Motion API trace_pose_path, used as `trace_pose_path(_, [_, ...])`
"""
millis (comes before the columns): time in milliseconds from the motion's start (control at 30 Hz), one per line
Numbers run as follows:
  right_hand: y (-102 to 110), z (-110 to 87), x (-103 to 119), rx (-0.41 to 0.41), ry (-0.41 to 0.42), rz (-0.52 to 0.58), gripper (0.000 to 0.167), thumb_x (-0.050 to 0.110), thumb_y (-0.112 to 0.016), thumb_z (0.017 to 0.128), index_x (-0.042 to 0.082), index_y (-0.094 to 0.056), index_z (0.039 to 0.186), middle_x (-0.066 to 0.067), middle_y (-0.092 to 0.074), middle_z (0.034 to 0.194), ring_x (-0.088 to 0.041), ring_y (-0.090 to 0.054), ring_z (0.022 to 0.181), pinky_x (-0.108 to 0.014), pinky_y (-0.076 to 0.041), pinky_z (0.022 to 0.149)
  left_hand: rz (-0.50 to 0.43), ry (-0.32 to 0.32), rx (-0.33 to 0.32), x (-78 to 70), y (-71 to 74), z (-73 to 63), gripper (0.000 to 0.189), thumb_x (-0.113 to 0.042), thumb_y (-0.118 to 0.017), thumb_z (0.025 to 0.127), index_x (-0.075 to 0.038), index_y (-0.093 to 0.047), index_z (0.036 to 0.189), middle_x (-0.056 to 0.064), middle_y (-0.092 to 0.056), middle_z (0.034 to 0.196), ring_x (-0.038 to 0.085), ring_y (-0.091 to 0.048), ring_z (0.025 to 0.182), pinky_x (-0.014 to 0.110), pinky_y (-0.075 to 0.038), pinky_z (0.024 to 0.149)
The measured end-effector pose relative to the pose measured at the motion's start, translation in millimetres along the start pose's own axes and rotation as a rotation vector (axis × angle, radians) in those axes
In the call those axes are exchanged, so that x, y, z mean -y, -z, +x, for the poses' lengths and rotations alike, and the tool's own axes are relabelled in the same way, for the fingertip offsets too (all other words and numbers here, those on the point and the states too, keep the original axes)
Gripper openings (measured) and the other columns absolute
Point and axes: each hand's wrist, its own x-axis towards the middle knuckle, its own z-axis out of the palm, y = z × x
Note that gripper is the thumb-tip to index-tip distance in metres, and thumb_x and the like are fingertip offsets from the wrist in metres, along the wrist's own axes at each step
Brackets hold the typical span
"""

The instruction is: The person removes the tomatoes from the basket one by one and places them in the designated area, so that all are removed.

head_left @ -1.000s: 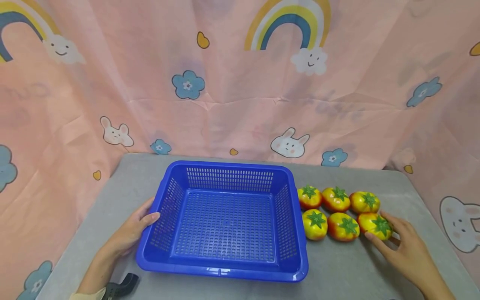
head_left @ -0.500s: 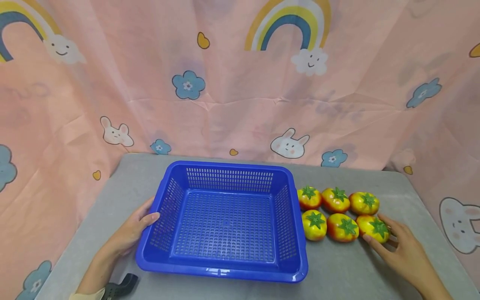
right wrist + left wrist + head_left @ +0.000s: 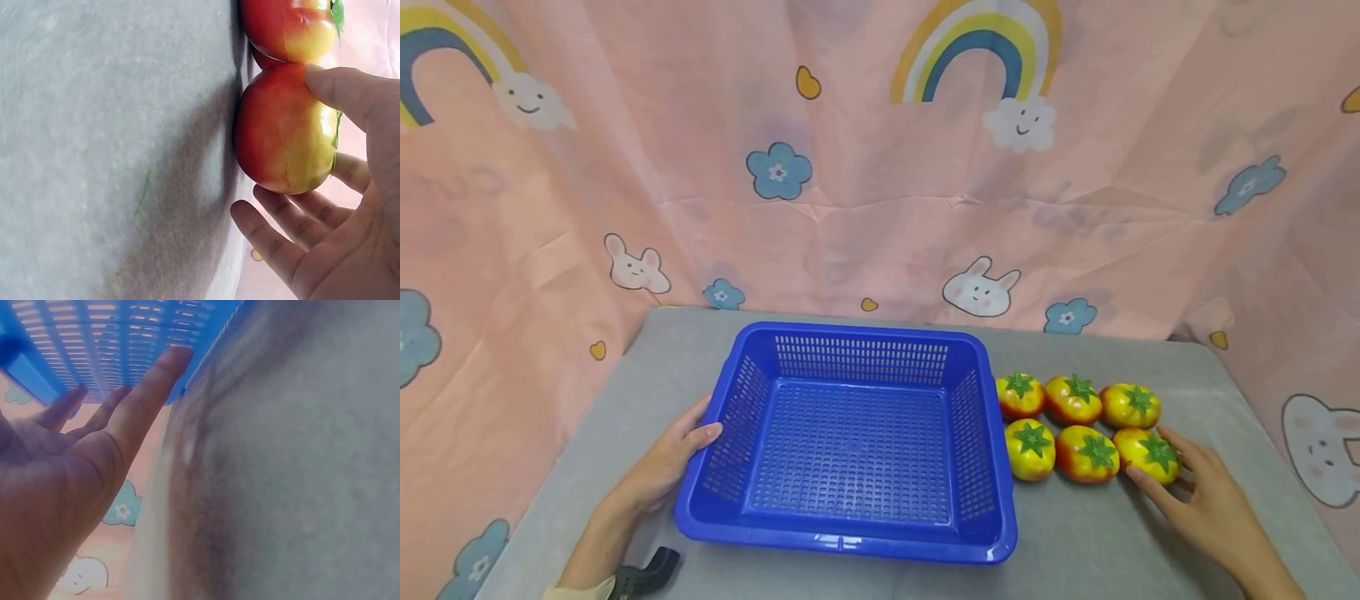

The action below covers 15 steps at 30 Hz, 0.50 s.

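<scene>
A blue plastic basket [image 3: 850, 450] with slotted walls stands on the grey table, nothing inside it. My left hand [image 3: 666, 462] holds its left side, thumb over the rim; in the left wrist view the fingers [image 3: 150, 394] lie along the outer wall. To the right of the basket, several yellow-red artificial tomatoes with green star-shaped leaves sit in two rows. At the right end of the front row, my right hand [image 3: 1202, 500] holds a tomato [image 3: 1146, 456] between thumb and fingers. The right wrist view shows the thumb on this tomato [image 3: 284, 134], beside its neighbour [image 3: 290, 28].
Other tomatoes stand close together: a front middle one [image 3: 1086, 454], a front left one [image 3: 1030, 450] beside the basket, and a back row with one tomato [image 3: 1072, 400] in its middle. A pink printed curtain [image 3: 880, 225] hangs behind the grey table [image 3: 1075, 542].
Over the last second my right hand and its tomato have shifted slightly left, close against the neighbouring tomato. The left hand and basket have stayed in place.
</scene>
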Motion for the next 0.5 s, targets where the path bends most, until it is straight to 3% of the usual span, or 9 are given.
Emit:
trace_pose_path(67, [1.5,1.6,0.7,0.011,-0.007,-0.012,0.083,0.033,-0.081,0.095,-0.013,-0.043,0.152,-0.042,-0.049,0.134,-0.056,-0.054,0.114,-0.011,-0.052,0.068,0.003,-0.003,0.000,0.4,0.1,-0.1,0.070,-0.022,-0.037,0.115,-0.003,0.004,0.169,0.048,-0.030,0.154,0.016,-0.071,0.116,0.042,-0.064,0.093])
trace_pose_path(167, [2.8,2.3,0.9,0.021,-0.005,-0.005,0.085,0.033,-0.081,0.095,-0.013,-0.041,0.153,-0.042,-0.048,0.135,-0.056,-0.054,0.115,-0.009,-0.052,0.069,0.022,-0.005,-0.011,0.0,0.8,0.1,0.071,-0.022,-0.037,0.115,-0.004,0.004,0.169,0.047,-0.029,0.157,0.018,-0.069,0.118,0.041,-0.063,0.094])
trace_pose_path(200, [2.9,2.0,0.6,0.022,-0.001,0.000,0.085,0.033,-0.081,0.095,-0.013,-0.041,0.153,-0.042,-0.048,0.135,-0.056,-0.054,0.114,-0.007,-0.051,0.070,0.028,-0.005,-0.014,-0.1,1.0,0.2,0.071,-0.023,-0.037,0.115,-0.004,0.004,0.169,0.047,-0.029,0.158,0.019,-0.069,0.120,0.042,-0.063,0.094])
trace_pose_path(267, [3.0,1.1,-0.1,0.026,0.006,0.022,0.085,0.031,-0.081,0.095,-0.014,-0.039,0.154,-0.042,-0.048,0.135,-0.057,-0.054,0.114,0.005,-0.035,0.068,0.044,-0.004,-0.024,-0.1,1.3,0.5,0.071,-0.023,-0.037,0.115,-0.004,0.004,0.170,0.046,-0.028,0.159,0.022,-0.068,0.122,0.042,-0.064,0.095])
trace_pose_path(300, [3.3,0.8,-0.2,0.031,0.002,0.029,0.085,0.031,-0.080,0.096,-0.015,-0.038,0.154,-0.043,-0.047,0.135,-0.058,-0.054,0.114,0.007,-0.033,0.068,0.046,-0.001,-0.028,0.2,1.3,0.6,0.071,-0.023,-0.037,0.115,-0.004,0.003,0.170,0.046,-0.029,0.159,0.024,-0.068,0.122,0.042,-0.064,0.095])
trace_pose_path(467, [8.3,1.4,-0.3,0.054,-0.025,0.067,0.082,0.032,-0.070,0.103,-0.016,-0.030,0.157,-0.046,-0.041,0.142,-0.060,-0.050,0.120,0.007,-0.033,0.068,0.056,0.006,-0.052,1.4,0.3,-0.4,0.070,-0.023,-0.038,0.115,-0.002,0.000,0.170,0.045,-0.030,0.159,0.023,-0.068,0.123,0.040,-0.064,0.095])
trace_pose_path(500, [9.8,1.5,-0.6,0.037,-0.018,0.071,0.077,0.031,-0.067,0.105,-0.014,-0.032,0.157,-0.045,-0.043,0.143,-0.048,-0.053,0.125,0.007,-0.032,0.068,0.055,0.010,-0.057,1.4,0.0,-0.7,0.069,-0.023,-0.039,0.115,-0.002,-0.001,0.169,0.045,-0.031,0.159,0.021,-0.069,0.122,0.040,-0.064,0.094])
